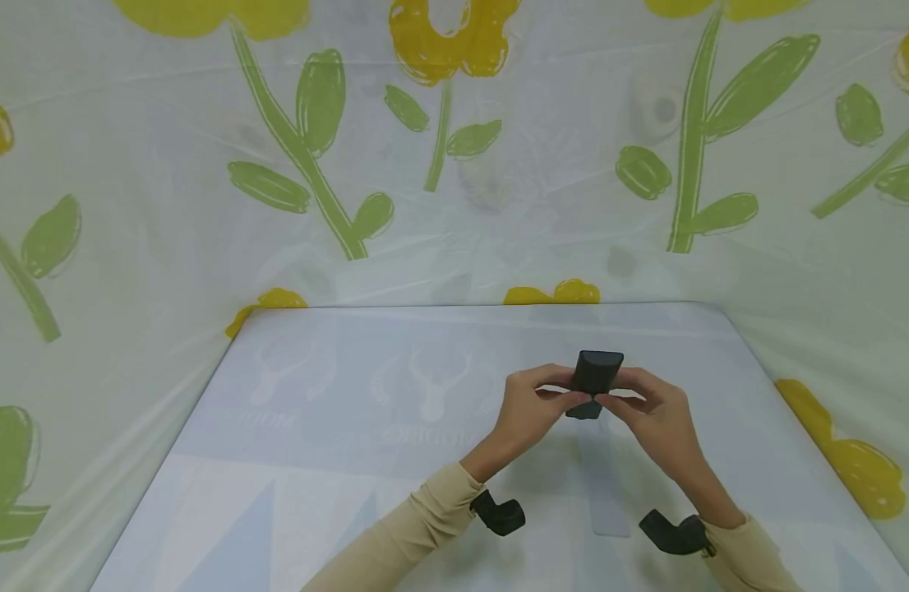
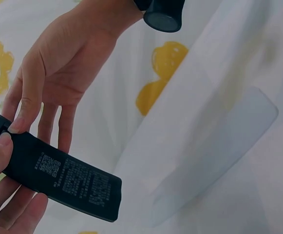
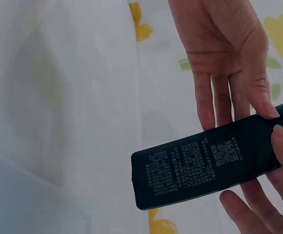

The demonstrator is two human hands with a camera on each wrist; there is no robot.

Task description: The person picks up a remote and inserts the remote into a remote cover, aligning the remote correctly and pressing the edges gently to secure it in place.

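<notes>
Right of centre in the head view, a black device (image 1: 598,372) is held up above the table (image 1: 173,493) by both hands. The left hand (image 1: 527,409) pinches it from the left between thumb and fingers, and the right hand (image 1: 657,419) does likewise from the right. Their thumb tips come close together on the face turned toward the person, with the other fingers around the far side.

At lower left of the left wrist view, the same device slants down toward the bottom centre, its printed back showing. From the right edge to the centre of the right wrist view it slopes the other way, with a QR code (image 3: 225,152) near the thumbs and blocks of small print (image 3: 180,170) toward its free end; the print is too small to read.

At lower right of the head view, a pale strip (image 1: 610,493) lies on the table between the forearms. Beige sleeves (image 1: 425,518) cover both arms, and a black mount sits at each wrist, one (image 1: 499,514) at bottom centre and one (image 1: 675,533) at lower right. Across the tabletop's upper part run faint deer-head prints (image 1: 434,382). Behind, filling the upper half, hangs a white cloth (image 1: 166,164) with yellow flowers and green leaves.
</notes>
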